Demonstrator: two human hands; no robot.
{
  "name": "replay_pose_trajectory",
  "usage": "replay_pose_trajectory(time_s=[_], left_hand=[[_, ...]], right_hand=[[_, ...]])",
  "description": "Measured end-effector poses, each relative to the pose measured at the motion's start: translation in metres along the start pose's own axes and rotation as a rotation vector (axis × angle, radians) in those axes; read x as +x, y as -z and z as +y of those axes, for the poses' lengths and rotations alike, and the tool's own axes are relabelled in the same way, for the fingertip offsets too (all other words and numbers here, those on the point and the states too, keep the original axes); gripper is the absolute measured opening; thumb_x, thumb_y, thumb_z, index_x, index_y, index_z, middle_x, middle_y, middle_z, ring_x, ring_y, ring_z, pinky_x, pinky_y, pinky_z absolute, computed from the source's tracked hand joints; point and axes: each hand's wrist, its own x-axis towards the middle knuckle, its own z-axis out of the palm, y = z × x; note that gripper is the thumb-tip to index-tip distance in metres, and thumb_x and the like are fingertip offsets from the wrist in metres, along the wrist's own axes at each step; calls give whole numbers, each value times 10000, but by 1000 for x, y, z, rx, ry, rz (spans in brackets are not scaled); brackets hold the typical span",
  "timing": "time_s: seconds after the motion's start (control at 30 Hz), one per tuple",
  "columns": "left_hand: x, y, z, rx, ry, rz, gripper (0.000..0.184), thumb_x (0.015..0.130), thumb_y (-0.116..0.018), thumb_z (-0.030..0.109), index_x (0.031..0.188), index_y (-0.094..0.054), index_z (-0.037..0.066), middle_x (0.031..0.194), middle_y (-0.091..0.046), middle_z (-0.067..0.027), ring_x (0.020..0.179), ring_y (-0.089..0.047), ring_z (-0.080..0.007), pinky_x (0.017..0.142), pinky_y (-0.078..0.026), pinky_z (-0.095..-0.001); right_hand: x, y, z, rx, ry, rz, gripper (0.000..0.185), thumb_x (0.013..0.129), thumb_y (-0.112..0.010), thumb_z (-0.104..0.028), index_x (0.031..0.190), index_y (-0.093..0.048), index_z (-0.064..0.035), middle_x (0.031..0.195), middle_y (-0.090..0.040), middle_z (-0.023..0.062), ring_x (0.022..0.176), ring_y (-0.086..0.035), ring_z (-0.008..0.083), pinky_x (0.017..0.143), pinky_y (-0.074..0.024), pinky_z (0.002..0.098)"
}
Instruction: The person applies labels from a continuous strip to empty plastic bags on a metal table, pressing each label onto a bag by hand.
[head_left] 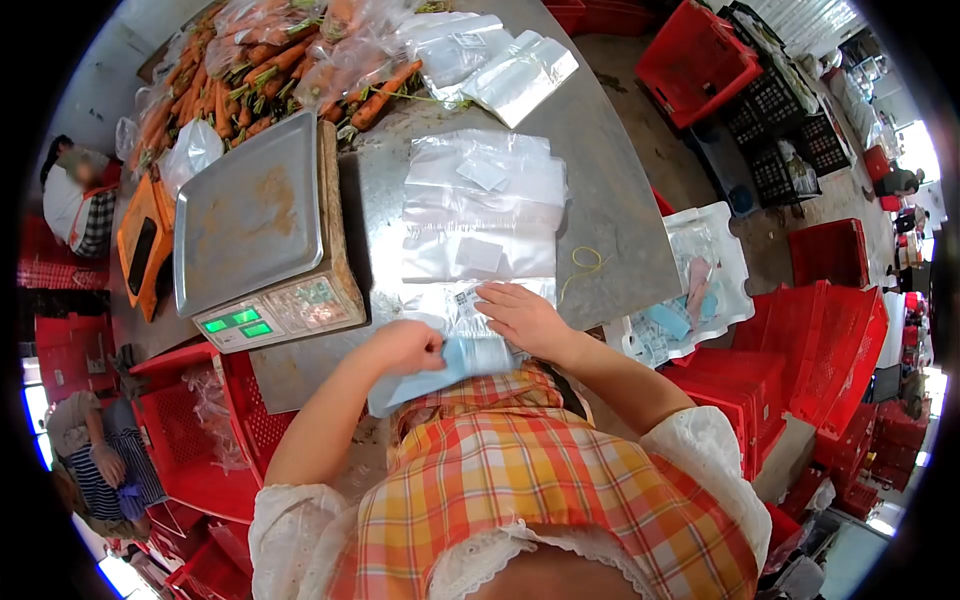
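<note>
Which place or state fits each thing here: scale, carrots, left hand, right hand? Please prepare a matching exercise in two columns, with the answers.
1. Scale
2. Carrots
3. Left hand
4. Right hand

A. Spread on the clear bags
B. Piled at the table's far end
C. Has a green lit display
D. Closed on a blue sheet

Pairs: 1-C, 2-B, 3-D, 4-A

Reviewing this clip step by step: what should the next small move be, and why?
I'd probably press the nearest label flat with the right hand: its fingers lie right by it on the bags, and the left hand holds the blue strip. Two labels show farther up.
</note>
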Motion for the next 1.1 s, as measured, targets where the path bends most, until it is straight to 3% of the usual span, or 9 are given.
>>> replay_pose_trajectory(time_s=[0.1,0.27,0.33,0.4,0.5,0.6,0.73,0.9,1.1], left_hand=[[-31,11,12,-30,-50,-115,186,739,-651,260,725,-594,84,707,-627,-96,669,-598,-281,594,-459,-373],[-44,15,45,-215,-201,327,153,766,-655,202,773,-607,57,758,-628,-117,657,-591,-266,601,-453,-332],[-33,11,44,-209,-173,410,159,772,-651,208,796,-617,54,762,-630,-121,666,-594,-275,608,-455,-336],[-16,10,44,-252,-13,529,196,785,-638,235,825,-642,43,726,-627,-127,650,-595,-282,607,-461,-345],[22,10,24,-269,207,516,261,792,-599,327,768,-656,74,719,-633,-127,697,-606,-313,619,-462,-399],[47,3,7,-212,290,518,305,773,-604,364,764,-670,66,727,-643,-119,691,-612,-306,627,-470,-397],[45,4,10,-102,381,428,302,755,-612,374,793,-683,83,738,-651,-112,703,-617,-300,645,-478,-393],[-4,7,5,140,60,-46,247,709,-630,327,763,-672,90,714,-639,-108,709,-615,-298,638,-478,-394],[-58,13,26,-199,-92,147,116,707,-651,163,772,-615,73,781,-629,-80,688,-600,-270,582,-450,-345]], right_hand=[[2,-4,9,-67,72,5,267,790,-606,-169,1039,-604,-72,1138,-591,66,1084,-530,246,891,-437,352],[23,1,18,-59,96,-16,178,802,-608,-179,929,-623,-56,1040,-619,72,965,-567,264,809,-453,356],[45,28,11,461,-765,-94,171,829,-582,-165,924,-605,-25,949,-627,126,884,-586,291,781,-457,355],[57,41,22,219,-574,540,161,849,-548,-92,981,-596,-14,932,-628,171,884,-603,291,771,-463,341],[62,76,-5,91,-224,779,161,852,-532,-61,992,-606,-30,966,-628,163,912,-605,285,777,-466,330],[30,49,-26,315,-373,213,201,844,-535,-70,1031,-602,-47,975,-618,146,905,-584,327,789,-475,366],[6,10,-23,262,-182,95,225,819,-534,-58,1037,-592,-42,960,-611,131,925,-570,319,798,-469,380],[-5,0,-4,-70,-98,-98,232,782,-556,-60,1008,-608,-65,950,-609,91,894,-567,266,782,-470,373],[-1,-5,16,-113,74,-79,129,762,-605,-123,882,-599,-74,940,-605,58,890,-565,256,783,-475,346]])
